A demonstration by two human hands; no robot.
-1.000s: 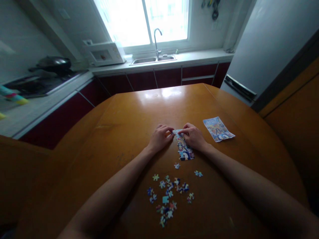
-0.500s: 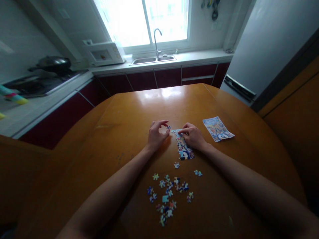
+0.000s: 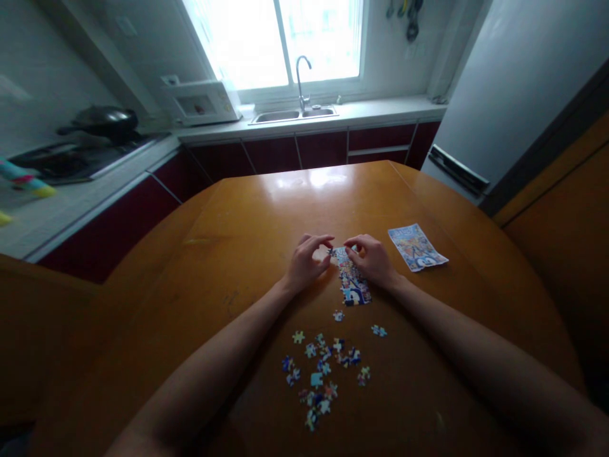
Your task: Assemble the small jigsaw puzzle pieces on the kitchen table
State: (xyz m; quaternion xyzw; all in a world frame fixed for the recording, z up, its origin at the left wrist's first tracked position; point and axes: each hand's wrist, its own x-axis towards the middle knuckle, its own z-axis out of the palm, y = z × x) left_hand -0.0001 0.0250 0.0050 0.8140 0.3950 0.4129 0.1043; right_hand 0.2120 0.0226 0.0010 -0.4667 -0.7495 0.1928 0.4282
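Head view: wooden table (image 3: pixel 266 216) fronts kitchen counter (image 3: pixel 361 111).

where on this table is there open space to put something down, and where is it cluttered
Bare wood lies left of the left hand toward the table edge, beyond both hands toward the sink side, and right of the reference picture. Crowded: the assembled puzzle strip under the right hand, and the loose pieces nearest the person.

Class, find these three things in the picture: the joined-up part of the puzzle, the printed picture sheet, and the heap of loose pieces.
joined-up puzzle (image 3: pixel 353 287): head view, middle of the assembled strip.
picture sheet (image 3: pixel 417 247): head view, centre of the printed face.
loose pieces (image 3: pixel 323 371): head view, middle of the scattered heap.
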